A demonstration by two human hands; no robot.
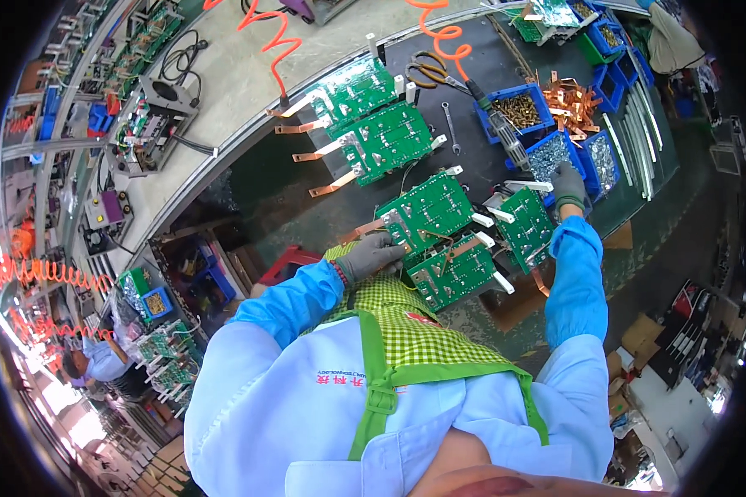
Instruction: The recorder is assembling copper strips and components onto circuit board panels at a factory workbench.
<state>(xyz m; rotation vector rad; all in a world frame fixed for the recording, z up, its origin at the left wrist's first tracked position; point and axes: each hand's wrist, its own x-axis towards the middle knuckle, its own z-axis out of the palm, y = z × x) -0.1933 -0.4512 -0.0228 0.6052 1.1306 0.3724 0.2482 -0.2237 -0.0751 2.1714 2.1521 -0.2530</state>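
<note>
My left hand (370,255), in a grey glove, grips the left edge of a green circuit board (429,217) beside its copper strip. A second green circuit board (454,277) lies just below it, and a third circuit board (524,232) is to the right. White posts stick out from their corners. My right hand (569,185), also gloved, reaches into a blue bin (587,176) of small silver screws (549,157); its fingertips are hidden among them. Next to that bin lies a power screwdriver (506,137) on a coiled orange hose (446,35).
Further left on the bench lie two more green boards (389,142) with copper strips. Scissors (429,70) and a wrench (450,128) lie behind. A bin of brass-coloured parts (518,110), a copper-piece pile (574,101) and metal rods (642,137) are at the right. A conveyor rail (215,161) curves along the left.
</note>
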